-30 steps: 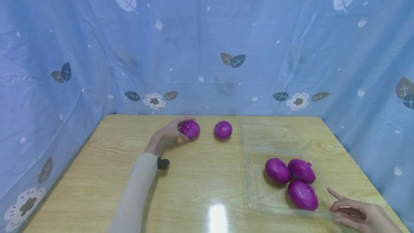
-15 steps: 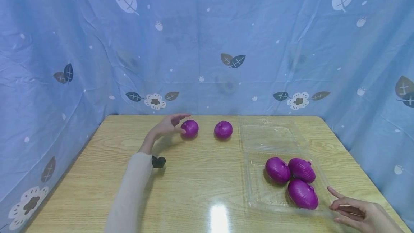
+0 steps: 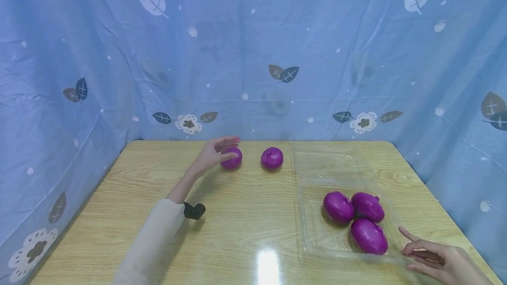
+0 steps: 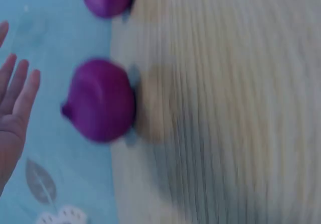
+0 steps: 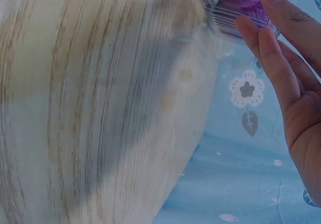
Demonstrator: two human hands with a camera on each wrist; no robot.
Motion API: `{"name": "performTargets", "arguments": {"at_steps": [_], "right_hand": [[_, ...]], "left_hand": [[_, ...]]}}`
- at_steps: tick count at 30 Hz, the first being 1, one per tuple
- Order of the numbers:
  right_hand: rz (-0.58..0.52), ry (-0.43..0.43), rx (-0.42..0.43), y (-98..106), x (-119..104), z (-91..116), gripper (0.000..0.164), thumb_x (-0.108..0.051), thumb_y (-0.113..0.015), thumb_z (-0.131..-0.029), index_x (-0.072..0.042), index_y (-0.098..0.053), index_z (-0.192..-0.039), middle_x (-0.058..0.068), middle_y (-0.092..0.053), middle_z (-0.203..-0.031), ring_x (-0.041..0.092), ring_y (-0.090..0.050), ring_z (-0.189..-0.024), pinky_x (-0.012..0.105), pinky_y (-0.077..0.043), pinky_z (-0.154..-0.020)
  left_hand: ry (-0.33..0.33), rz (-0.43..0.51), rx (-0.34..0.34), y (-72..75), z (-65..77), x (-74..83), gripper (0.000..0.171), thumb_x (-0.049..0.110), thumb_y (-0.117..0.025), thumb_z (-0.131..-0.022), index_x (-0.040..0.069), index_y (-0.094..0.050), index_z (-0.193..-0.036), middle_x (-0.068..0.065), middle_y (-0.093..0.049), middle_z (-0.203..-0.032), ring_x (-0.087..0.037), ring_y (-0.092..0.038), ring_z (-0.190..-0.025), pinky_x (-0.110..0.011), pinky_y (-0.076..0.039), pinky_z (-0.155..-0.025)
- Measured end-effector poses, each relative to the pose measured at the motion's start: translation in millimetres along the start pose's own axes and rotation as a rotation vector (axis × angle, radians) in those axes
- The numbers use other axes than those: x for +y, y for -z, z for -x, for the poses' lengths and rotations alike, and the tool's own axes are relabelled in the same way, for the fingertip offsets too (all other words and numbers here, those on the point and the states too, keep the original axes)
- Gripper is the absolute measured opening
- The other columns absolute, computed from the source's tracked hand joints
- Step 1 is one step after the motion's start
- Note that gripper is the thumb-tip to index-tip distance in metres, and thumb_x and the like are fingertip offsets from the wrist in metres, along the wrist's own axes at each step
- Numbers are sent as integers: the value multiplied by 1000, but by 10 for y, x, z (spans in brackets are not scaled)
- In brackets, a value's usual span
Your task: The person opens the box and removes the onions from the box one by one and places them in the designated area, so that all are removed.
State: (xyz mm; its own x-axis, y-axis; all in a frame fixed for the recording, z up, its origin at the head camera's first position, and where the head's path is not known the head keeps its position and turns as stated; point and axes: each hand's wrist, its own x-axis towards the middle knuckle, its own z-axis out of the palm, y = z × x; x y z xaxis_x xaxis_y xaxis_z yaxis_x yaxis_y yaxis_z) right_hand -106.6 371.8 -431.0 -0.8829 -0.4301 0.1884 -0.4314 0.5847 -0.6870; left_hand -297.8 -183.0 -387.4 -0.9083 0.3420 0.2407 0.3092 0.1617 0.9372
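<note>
Near the back edge of the table, my left hand (image 3: pixel 214 154) is over a purple onion (image 3: pixel 233 162) and hides part of it in the head view. The left wrist view shows straight, spread fingers (image 4: pixel 24 91) apart from that onion (image 4: pixel 100 101). At the lower right, my right hand (image 3: pixel 439 258) is at the near right corner of a clear plastic box (image 3: pixel 306 236), its fingers loosely bent and touching the edge. The right wrist view has the fingertips (image 5: pixel 268 38) against the box's side. Inside the box lie three purple onions (image 3: pixel 369 236).
Another purple onion (image 3: pixel 272 158) stands between the left hand's onion and the box. The box's clear lid (image 3: pixel 325 164) lies folded open toward the back. A blue patterned curtain (image 3: pixel 237 56) surrounds the wooden table (image 3: pixel 222 232) at the back and sides.
My left hand has let go of the onion at the back; it drew off to the left, then came back over it. The right hand has stayed at the box corner.
</note>
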Motion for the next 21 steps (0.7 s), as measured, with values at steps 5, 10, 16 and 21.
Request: {"name": "performTargets", "arguments": {"at_steps": [5, 10, 16, 21], "right_hand": [[-11, 58, 20, 0, -19, 17, 28, 6, -78, -71, -9, -70, -93, -25, -63, -104, -11, -61, -86, 10, -52, -59], [-27, 161, -2, 52, -82, -58, 34, 8, -78, -69, -11, -70, -96, -24, -54, -127, -13, -55, -103, 10, -52, -66], [-104, 268, -117, 149, -120, -217, 35, 4, -81, -65, -10, -68, -94, -20, -36, -147, -3, -58, -105, 12, -51, -79], [-142, 240, -226, 240, -113, -232, 29, -3, -81, -69, -11, -65, -92, -22, -34, -147, 2, -60, -106, 17, -54, -78]], "left_hand": [[32, 15, -48, -253, 28, 69, 50, 4, -72, -84, 0, -55, -131, -19, -54, -134, -41, -50, -123, -33, -51, -93], [4, -3, -138, -489, 43, 155, 47, 5, -72, -85, -4, -57, -128, -23, -54, -132, -43, -52, -119, -36, -52, -92], [-6, -45, -258, -788, 33, 324, 43, 9, -72, -86, 3, -60, -127, -12, -61, -127, -35, -57, -117, -35, -51, -93], [-37, -41, -388, -1076, -28, 347, 42, 13, -71, -87, 4, -60, -127, -13, -60, -128, -23, -58, -116, -31, -51, -92]]}}
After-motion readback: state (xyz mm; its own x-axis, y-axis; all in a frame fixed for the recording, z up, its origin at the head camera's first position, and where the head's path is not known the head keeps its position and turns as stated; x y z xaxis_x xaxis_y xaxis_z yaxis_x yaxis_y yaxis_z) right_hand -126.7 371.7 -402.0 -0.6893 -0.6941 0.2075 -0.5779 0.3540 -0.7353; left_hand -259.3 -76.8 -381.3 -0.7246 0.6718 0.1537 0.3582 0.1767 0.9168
